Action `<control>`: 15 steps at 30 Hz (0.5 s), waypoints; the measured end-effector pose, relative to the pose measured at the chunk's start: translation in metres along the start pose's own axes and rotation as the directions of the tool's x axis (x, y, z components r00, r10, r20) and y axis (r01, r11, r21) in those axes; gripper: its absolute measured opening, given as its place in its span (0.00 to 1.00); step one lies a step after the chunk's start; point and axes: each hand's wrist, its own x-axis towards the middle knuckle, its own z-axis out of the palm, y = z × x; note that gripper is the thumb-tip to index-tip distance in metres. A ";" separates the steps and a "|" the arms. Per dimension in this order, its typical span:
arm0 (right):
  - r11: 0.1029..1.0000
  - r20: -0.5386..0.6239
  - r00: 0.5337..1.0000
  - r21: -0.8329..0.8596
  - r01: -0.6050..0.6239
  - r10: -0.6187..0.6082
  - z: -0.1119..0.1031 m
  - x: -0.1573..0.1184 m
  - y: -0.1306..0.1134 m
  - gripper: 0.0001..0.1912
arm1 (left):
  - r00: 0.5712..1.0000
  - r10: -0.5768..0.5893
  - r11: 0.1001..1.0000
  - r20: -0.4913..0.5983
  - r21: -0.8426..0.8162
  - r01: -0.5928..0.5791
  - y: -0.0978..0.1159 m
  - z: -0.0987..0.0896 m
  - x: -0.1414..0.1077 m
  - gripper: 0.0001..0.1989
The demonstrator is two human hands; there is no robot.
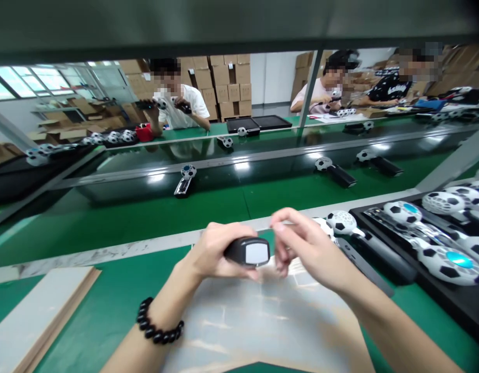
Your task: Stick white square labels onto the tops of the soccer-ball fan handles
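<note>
My left hand (220, 251) is wrapped round a black handle (236, 252) with a pale, rounded-rectangle end face turned toward me. The rest of that piece is hidden behind the fingers. Just to its right, my right hand (301, 243) is raised with thumb and index fingertip brought together and the other fingers curled. Whether anything small sits in that pinch cannot be made out. Beneath both hands lies a pale, smeared-looking cardboard sheet (270, 321). Close by my right forearm is a black handle with a white soccer-ball head (342, 223).
A black tray (449, 305) at right holds several soccer-ball-headed devices. Flat cardboard (48, 316) lies at left. Beyond a pale ledge runs a green conveyor (239, 199) carrying several such devices (342, 176). Co-workers sit across it, one in a white shirt (195, 103). A shelf (239, 26) hangs overhead.
</note>
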 end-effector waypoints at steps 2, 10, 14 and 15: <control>0.993 -0.287 0.957 -0.121 -0.007 -0.029 -0.019 -0.017 0.015 0.17 | 0.993 -0.057 0.989 0.102 0.144 0.042 -0.026 0.010 0.000 0.27; 0.916 -0.569 0.818 -0.368 -0.161 -0.085 -0.031 -0.089 0.037 0.16 | 0.929 -0.271 0.901 0.252 0.406 0.153 -0.144 0.036 0.001 0.23; 0.794 -0.581 0.804 -0.545 -0.267 -0.128 -0.038 -0.119 0.056 0.13 | 0.922 -0.366 0.874 0.127 0.388 0.293 -0.163 0.017 -0.010 0.15; 0.759 -0.564 0.816 -0.583 -0.289 -0.123 -0.040 -0.126 0.062 0.13 | 0.923 -0.380 0.870 0.065 0.366 0.332 -0.169 0.009 -0.011 0.10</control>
